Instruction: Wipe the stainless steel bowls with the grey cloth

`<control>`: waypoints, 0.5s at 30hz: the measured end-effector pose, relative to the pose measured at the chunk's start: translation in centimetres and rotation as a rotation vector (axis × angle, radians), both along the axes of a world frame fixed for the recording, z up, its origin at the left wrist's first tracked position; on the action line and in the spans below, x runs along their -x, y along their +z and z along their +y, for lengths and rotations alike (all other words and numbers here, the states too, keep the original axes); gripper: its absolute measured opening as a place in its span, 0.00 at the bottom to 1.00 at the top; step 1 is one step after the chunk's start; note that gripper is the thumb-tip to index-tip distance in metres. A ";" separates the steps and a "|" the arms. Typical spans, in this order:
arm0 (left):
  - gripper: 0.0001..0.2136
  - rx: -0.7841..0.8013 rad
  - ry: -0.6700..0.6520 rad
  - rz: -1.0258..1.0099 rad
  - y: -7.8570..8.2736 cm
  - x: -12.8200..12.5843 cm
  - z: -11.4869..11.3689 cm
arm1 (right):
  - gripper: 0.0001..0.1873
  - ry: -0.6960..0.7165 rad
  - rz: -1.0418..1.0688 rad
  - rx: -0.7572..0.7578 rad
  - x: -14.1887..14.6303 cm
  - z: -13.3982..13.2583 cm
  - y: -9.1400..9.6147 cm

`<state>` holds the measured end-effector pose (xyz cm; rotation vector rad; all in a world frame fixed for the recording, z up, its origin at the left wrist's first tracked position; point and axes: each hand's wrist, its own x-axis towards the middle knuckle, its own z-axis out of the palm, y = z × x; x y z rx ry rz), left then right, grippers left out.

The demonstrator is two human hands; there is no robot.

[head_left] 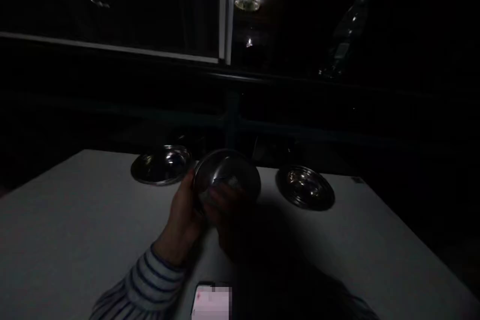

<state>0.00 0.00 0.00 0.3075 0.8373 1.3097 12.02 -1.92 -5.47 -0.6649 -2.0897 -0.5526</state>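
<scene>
My left hand (pixel 183 220) grips the left edge of a round metal bowl (pixel 243 170), which is tilted up over the table. The fingers behind the rim are hidden. My right hand (pixel 225 205) is in deep shadow and lies against the bowl's near face, its fingers bent. A small pale, crumpled patch (pixel 233 181) shows at those fingertips; whether it is a cloth or a reflection is too dark to tell. To the left of the bowl lies a shiny metal plate (pixel 150 170), and to the right a second metal plate (pixel 305 187) with a ridged rim.
The white table (pixel 93 225) carries all of this. A phone (pixel 212 302) with a lit screen lies at the near edge. Beyond the table, a dark window with a pale frame (pixel 225 15) shows reflected lights. A clear plastic bottle (pixel 348 30) stands at the back right.
</scene>
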 end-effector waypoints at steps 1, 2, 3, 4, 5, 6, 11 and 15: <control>0.14 0.012 -0.042 -0.012 0.0 -0.2 -0.1 | 0.18 -0.007 -0.025 0.020 -0.1 -0.1 0.0; 0.14 0.022 -0.074 -0.011 -0.1 -0.5 -0.2 | 0.18 -0.014 -0.049 0.041 -0.3 -0.3 0.0; 0.15 0.030 -0.095 0.003 -0.2 -0.7 -0.3 | 0.18 -0.022 -0.071 0.062 -0.4 -0.4 0.1; 0.16 0.036 -0.105 0.030 -0.3 -0.8 -0.4 | 0.19 -0.032 -0.093 0.084 -0.7 -0.5 0.3; 0.17 0.044 -0.109 0.075 -0.5 -1.0 -0.4 | 0.19 -0.044 -0.117 0.105 -0.9 -0.6 0.6; 0.18 0.045 -0.098 0.132 -0.7 -1.0 -0.5 | 0.19 -0.058 -0.137 0.127 -1.2 -0.6 0.9; 0.19 -0.063 -0.030 0.366 -1.9 -0.9 -0.2 | 0.24 -0.149 -0.095 0.217 -3.1 0.3 2.5; 0.18 -0.078 -0.075 0.404 -1.9 -0.4 0.2 | 0.21 -0.197 0.025 0.278 -4.8 1.3 2.8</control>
